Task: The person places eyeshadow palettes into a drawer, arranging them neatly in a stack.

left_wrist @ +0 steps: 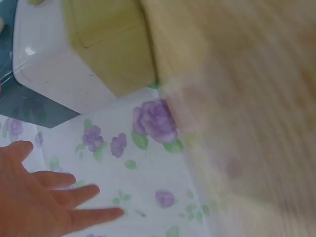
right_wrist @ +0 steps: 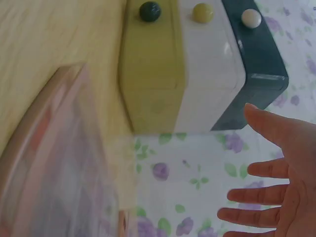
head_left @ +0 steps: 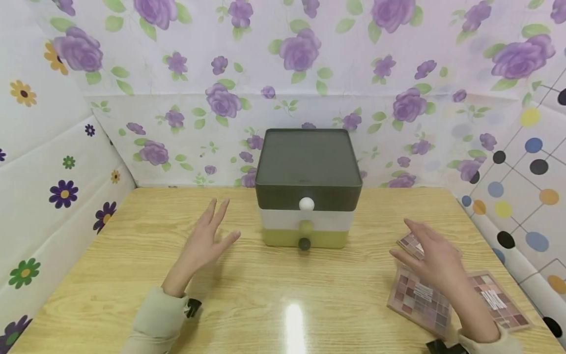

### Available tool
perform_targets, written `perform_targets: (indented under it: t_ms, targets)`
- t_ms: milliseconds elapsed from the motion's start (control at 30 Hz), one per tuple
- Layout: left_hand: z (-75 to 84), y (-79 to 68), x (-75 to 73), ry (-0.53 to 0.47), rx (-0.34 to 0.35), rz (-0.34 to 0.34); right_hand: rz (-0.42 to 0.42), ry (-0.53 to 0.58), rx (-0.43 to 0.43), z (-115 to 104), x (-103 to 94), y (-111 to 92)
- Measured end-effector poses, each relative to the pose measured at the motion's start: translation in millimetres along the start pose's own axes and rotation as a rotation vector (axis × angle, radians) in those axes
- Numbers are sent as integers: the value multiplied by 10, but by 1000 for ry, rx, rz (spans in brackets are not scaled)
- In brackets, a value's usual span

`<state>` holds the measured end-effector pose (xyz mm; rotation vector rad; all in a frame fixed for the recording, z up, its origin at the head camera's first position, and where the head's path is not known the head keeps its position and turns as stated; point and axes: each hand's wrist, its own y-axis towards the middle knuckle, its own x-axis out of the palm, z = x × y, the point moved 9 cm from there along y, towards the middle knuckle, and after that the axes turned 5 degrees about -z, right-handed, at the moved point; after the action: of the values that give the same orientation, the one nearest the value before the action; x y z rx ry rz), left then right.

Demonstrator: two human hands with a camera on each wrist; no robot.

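A three-tier drawer box [head_left: 309,157] stands at the back middle of the table, dark green on top, white in the middle and olive yellow below, each tier with a round knob. To its left my left hand [head_left: 203,246] hovers over the wood, fingers spread and holding nothing. My right hand [head_left: 435,255] hangs over the right side with extended fingers, above several makeup palettes. One palette [head_left: 413,300] lies partly under it, a second palette [head_left: 497,300] is at its right, and a smaller palette [head_left: 409,244] behind is partly hidden by the hand.
The wooden table [head_left: 274,295] meets a flower-patterned cloth [head_left: 185,118] behind the box. Patterned sheets also rise at the left and right sides. A bright light reflection lies at the table's front middle.
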<state>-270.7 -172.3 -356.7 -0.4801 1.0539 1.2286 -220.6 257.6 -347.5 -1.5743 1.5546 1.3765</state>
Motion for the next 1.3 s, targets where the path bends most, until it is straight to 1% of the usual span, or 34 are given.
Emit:
perform_targets:
  t_ms: [67, 200, 300, 433, 567, 667, 833, 967, 1100, 1200, 1300]
  targets:
    - [29, 34, -19, -88, 24, 13, 13, 38, -13, -86, -23, 13]
    - [101, 114, -58, -233, 79, 52, 76, 105, -75, -264, -65, 53]
    - [149, 181, -59, -364, 113, 57, 118, 165, -121, -382, -77, 94]
    - [170, 269, -39, -540, 107, 35, 160, 224, -172, -537, -68, 171]
    - [196, 348, -15, -711, 75, -2, 205, 257, -227, -701, -50, 249]
    - [217, 411, 9, -811, 56, -34, 231, 289, -260, -816, -27, 298]
    - [227, 535, 54, -936, 26, -55, 249, 363, -322, -1004, 19, 387]
    - [249, 628, 89, -1055, -12, -64, 269, 427, -370, -1135, 44, 459]
    - [276, 707, 75, -1119, -46, -42, 292, 464, -400, -1253, 57, 515]
    - [316, 772, 11, -1124, -24, 2, 309, 472, -422, -1342, 64, 551]
    - [384, 839, -73, -1095, 44, 42, 325, 483, -441, -1422, 66, 581]
